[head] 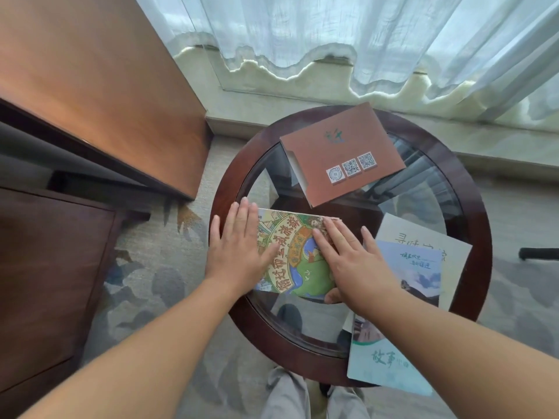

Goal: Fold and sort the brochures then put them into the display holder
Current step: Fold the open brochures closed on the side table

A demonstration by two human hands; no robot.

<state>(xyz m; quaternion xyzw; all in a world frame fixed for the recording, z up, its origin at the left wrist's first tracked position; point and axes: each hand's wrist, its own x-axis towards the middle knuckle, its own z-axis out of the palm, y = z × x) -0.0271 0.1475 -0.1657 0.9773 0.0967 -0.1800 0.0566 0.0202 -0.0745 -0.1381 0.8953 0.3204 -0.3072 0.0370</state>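
Observation:
A colourful map brochure [295, 255] lies folded on the round glass-topped table [472, 189]. My left hand [239, 246] presses flat on its left edge with straight fingers. My right hand [348, 255] lies flat on its right part, thumb tucked at the near edge. A brown card display holder [341, 152] with three QR codes lies at the far side of the table, a white sheet showing at its left opening. To the right lie a grey brochure [423, 234] and a blue one [420, 267] on top. A pale green brochure [390, 364] overhangs the near right rim.
A wooden desk [99, 95] and dark cabinet [51, 267] stand to the left. Sheer curtains [332, 40] hang along the window behind the table. Patterned carpet surrounds the table, and my knees [314, 397] are below its near rim.

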